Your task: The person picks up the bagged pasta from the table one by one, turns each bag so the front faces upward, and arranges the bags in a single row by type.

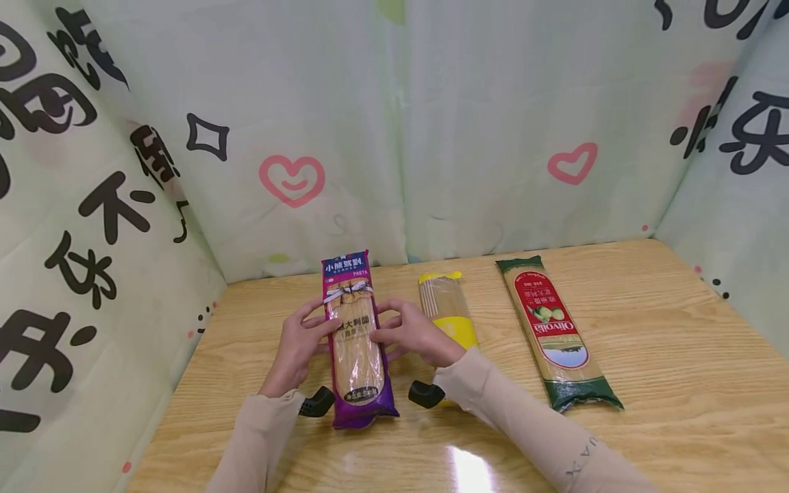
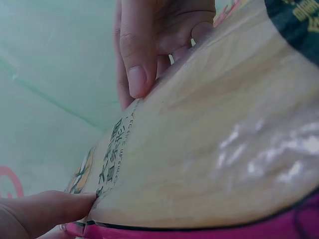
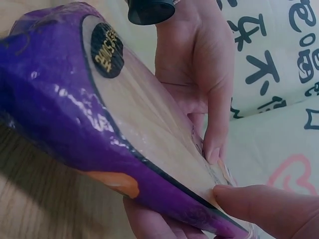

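A purple pasta packet [image 1: 357,342] with a clear window is gripped by both hands, one at each long side. My left hand [image 1: 300,342] holds its left edge with the thumb on the front. On the opposite edge my right hand [image 1: 416,332] grips with its thumb over the window and its fingers behind, as the right wrist view shows. Printed text and the purple lower end of the packet [image 3: 50,79] fill much of that view. In the left wrist view the window of the packet [image 2: 189,139] lies between the two thumbs.
A yellow-and-clear noodle packet [image 1: 453,311] lies partly behind the right hand and forearm. Farther right is a green-ended pasta packet with a red label [image 1: 551,322]. The wooden table [image 1: 678,329] meets printed curtains [image 1: 493,103] at the back and sides.
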### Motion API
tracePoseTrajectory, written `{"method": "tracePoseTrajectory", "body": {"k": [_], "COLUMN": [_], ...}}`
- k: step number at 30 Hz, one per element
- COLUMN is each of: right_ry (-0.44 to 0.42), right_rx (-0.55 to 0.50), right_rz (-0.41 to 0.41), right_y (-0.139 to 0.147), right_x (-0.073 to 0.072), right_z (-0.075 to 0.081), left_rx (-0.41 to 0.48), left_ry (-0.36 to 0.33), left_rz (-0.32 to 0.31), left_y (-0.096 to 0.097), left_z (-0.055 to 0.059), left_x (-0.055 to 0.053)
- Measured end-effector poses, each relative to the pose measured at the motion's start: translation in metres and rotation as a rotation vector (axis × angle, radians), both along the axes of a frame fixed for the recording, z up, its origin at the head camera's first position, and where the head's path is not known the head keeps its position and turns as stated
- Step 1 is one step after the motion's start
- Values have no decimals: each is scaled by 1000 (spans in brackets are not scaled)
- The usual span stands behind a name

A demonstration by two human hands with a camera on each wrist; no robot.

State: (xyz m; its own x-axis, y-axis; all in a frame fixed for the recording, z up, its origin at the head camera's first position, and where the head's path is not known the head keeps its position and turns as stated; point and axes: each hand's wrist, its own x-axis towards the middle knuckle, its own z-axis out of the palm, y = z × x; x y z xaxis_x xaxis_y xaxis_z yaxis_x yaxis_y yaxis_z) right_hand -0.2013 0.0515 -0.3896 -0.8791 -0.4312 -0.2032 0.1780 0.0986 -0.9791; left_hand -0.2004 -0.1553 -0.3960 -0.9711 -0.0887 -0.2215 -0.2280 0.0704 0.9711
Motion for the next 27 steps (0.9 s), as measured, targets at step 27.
{"method": "tracePoseTrajectory", "body": {"k": [27], "right_ry": [11], "right_rx": [68], "right_rz": [21], "right_y": [-10], "right_x": [-5], "right_z": [-25], "left_rx": [8], "left_ry": [-64], "left_rz": [-38], "left_y": [-4], "left_z": [-24], "left_x": [-6]}}
